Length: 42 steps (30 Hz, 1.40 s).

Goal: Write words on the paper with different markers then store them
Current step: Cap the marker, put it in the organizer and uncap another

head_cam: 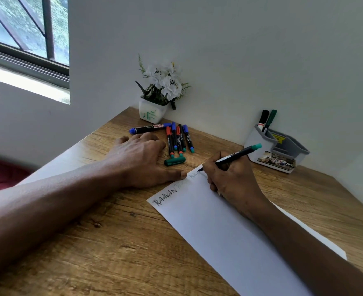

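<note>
A white sheet of paper (pixel 229 231) lies slanted on the wooden desk (pixel 112 242), with "RAAVAN" and fainter words along its top edge. My right hand (pixel 232 178) grips a black marker with a green end (pixel 238 155), its tip on the paper's top edge. My left hand (pixel 142 159) rests flat on the desk, its thumb touching the paper's edge. A loose green cap (pixel 174 161) lies beside that hand. Several red, blue and green markers (pixel 177 138) lie in a bunch behind it. A grey organiser (pixel 283 152) at the back right holds two markers (pixel 266 120).
A white pot of white flowers (pixel 157 97) stands in the desk's back corner against the wall. A window (pixel 24 37) is at the upper left. The desk's left edge runs beside my left forearm.
</note>
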Tool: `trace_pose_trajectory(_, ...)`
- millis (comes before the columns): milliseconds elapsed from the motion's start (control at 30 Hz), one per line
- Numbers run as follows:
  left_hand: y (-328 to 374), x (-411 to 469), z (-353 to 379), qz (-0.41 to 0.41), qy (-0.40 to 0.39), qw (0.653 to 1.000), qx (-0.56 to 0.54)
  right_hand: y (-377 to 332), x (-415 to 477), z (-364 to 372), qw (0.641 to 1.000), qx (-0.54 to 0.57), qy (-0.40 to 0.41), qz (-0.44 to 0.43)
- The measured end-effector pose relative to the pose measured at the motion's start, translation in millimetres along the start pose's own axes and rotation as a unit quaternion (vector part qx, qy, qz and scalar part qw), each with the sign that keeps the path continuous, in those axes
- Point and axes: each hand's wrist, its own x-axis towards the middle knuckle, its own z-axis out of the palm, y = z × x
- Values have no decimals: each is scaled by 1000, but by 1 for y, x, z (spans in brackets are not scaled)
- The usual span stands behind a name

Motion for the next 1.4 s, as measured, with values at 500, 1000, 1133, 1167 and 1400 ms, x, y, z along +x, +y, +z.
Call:
trace_pose_trajectory(500,1,-4,0,43,117,992,-8,3,8,-12,967,240,-46,69)
trace_pose_trajectory(1000,-10,-7,0,85,138,942,-295,7,2,-25,943,310,-116,22)
trace_pose_trajectory(1133,-7,-9,0,110,148,944,-275,5,1,-24,948,295,-122,20)
trace_pose_trajectory(1167,-6,-9,0,117,148,943,-274,5,1,-24,948,295,-122,20)
trace_pose_trajectory(1400,-10,-8,0,125,148,932,-308,6,2,-25,946,298,-123,21)
